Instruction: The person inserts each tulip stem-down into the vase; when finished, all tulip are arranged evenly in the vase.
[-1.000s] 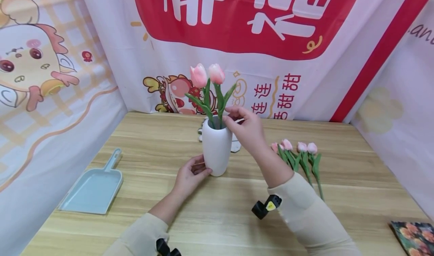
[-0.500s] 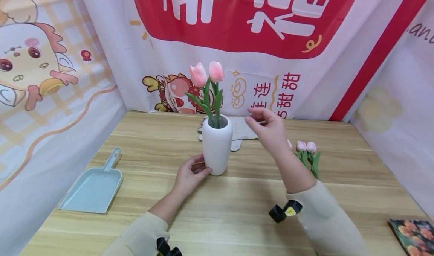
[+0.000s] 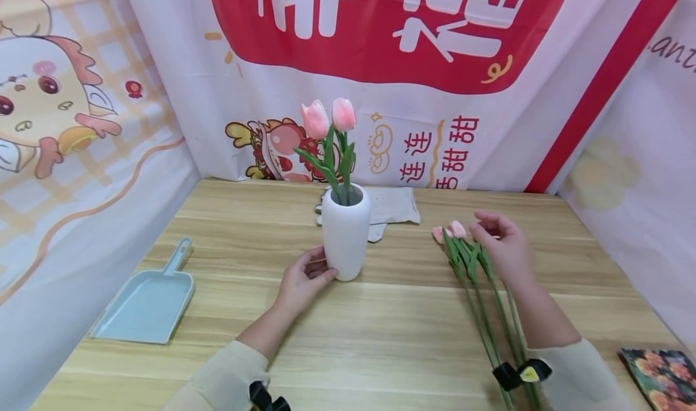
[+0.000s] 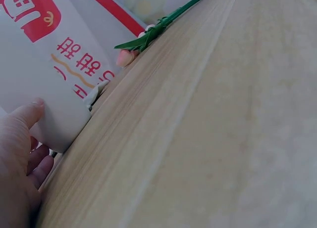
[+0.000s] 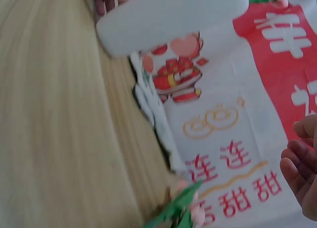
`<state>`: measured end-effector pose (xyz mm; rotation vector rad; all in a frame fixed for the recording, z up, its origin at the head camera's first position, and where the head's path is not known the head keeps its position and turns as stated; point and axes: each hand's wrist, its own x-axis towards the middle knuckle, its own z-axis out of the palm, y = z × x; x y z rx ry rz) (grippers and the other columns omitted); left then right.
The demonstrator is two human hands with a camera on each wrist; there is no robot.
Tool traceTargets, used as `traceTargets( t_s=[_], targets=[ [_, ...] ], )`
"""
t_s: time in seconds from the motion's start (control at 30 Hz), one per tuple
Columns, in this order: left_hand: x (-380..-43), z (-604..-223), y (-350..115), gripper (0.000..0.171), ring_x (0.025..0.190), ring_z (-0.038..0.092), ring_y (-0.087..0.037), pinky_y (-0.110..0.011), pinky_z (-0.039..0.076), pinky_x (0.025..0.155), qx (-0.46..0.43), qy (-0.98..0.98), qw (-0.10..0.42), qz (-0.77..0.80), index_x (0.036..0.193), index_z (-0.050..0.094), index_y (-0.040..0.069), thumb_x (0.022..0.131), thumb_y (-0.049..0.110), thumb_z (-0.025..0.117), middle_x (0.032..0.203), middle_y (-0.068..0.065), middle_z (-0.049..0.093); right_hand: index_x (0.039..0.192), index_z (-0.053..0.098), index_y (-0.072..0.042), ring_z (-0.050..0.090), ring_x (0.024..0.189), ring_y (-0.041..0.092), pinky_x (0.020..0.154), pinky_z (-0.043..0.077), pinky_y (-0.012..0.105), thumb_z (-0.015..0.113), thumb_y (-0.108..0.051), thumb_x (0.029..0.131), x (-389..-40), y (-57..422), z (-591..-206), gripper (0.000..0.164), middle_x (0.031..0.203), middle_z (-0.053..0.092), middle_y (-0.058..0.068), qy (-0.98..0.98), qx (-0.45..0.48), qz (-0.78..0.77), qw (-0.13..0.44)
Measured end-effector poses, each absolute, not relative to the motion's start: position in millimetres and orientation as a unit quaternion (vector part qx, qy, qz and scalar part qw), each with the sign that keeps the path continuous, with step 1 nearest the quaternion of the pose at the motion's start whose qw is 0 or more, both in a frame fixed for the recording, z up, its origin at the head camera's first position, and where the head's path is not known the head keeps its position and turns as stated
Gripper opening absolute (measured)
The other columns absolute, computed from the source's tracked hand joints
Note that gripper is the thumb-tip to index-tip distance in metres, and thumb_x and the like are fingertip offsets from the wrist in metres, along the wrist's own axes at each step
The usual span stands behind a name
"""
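A white vase (image 3: 346, 236) stands upright on the wooden table, holding two pink tulips (image 3: 315, 119) with green leaves. My left hand (image 3: 303, 281) grips the vase low on its left side, thumb in front; the left wrist view shows the thumb (image 4: 30, 112) against the white wall. Over to the right, several more pink tulips (image 3: 457, 229) lie with their long stems towards me. My right hand (image 3: 504, 248) is above these, fingers loosely bent with nothing between them, and covers some of the blossoms. In the right wrist view its fingers (image 5: 299, 159) show at the right edge.
Behind the vase lie pale gloves (image 3: 394, 205). A light blue dustpan (image 3: 149, 305) rests at the left, and a flower-patterned item (image 3: 660, 378) at the front right corner. Printed cloth (image 3: 380, 54) hangs along the back and sides.
My right hand has left the tulip in the vase and moved right and down to the tulips lying on the table. The left hand has stayed at the vase.
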<state>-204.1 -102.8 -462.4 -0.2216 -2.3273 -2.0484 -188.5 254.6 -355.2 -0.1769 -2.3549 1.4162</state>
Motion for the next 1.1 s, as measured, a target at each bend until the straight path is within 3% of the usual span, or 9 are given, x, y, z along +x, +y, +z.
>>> traceTargets(
  t_s=[0.27, 0.5, 0.6, 0.83, 1.1],
  targets=[
    [-203.6, -461.7, -102.5, 0.051, 0.115, 0.064, -0.033, -0.027, 0.058, 0.093, -0.07, -0.751, 0.018, -0.657, 0.129, 0.058, 0.002, 0.083, 0.005, 0.077, 0.129, -0.019, 0.063, 0.11, 0.067, -0.015, 0.053, 0.075, -0.008, 0.061, 0.049, 0.006, 0.068, -0.024, 0.093, -166.8, 304.5, -383.0, 0.019, 0.078, 0.055, -0.028, -0.852, -0.109, 0.484, 0.167],
    [-204.2, -462.6, -103.0, 0.051, 0.115, 0.064, -0.033, -0.026, 0.058, 0.093, -0.064, -0.75, 0.014, -0.658, 0.129, 0.058, 0.002, 0.082, 0.005, 0.077, 0.129, -0.019, 0.063, 0.125, 0.059, 0.004, 0.053, 0.071, -0.007, 0.058, 0.052, 0.013, 0.065, -0.029, 0.095, -149.6, 330.3, -400.6, 0.045, 0.078, 0.054, -0.028, -0.887, -0.107, 0.43, 0.128],
    [-204.1, -462.5, -102.7, 0.051, 0.114, 0.064, -0.033, -0.027, 0.058, 0.093, -0.065, -0.748, 0.015, -0.66, 0.129, 0.058, 0.001, 0.082, 0.005, 0.077, 0.129, -0.02, 0.063, 0.127, 0.058, 0.005, 0.054, 0.07, -0.006, 0.059, 0.054, 0.015, 0.065, -0.031, 0.095, -144.4, 337.6, -408.7, 0.048, 0.081, 0.058, -0.022, -0.897, -0.11, 0.414, 0.105],
    [-202.3, -460.5, -102.6, 0.05, 0.115, 0.064, -0.034, -0.027, 0.058, 0.093, -0.064, -0.746, 0.016, -0.662, 0.129, 0.058, 0.0, 0.083, 0.004, 0.076, 0.128, -0.021, 0.063, 0.131, 0.054, 0.006, 0.058, 0.071, -0.001, 0.061, 0.055, 0.019, 0.062, -0.034, 0.096, -138.1, 348.8, -422.0, 0.054, 0.095, 0.069, 0.006, -0.915, -0.117, 0.386, 0.015],
    [-201.2, -459.4, -101.9, 0.05, 0.114, 0.064, -0.034, -0.027, 0.058, 0.092, -0.068, -0.747, 0.017, -0.661, 0.129, 0.057, -0.001, 0.083, 0.002, 0.076, 0.128, -0.021, 0.063, 0.131, 0.053, 0.008, 0.061, 0.075, 0.007, 0.062, 0.056, 0.022, 0.066, -0.036, 0.094, -137.4, 353.3, -426.9, 0.059, 0.096, 0.069, 0.007, -0.916, -0.119, 0.377, -0.06]
  ],
)
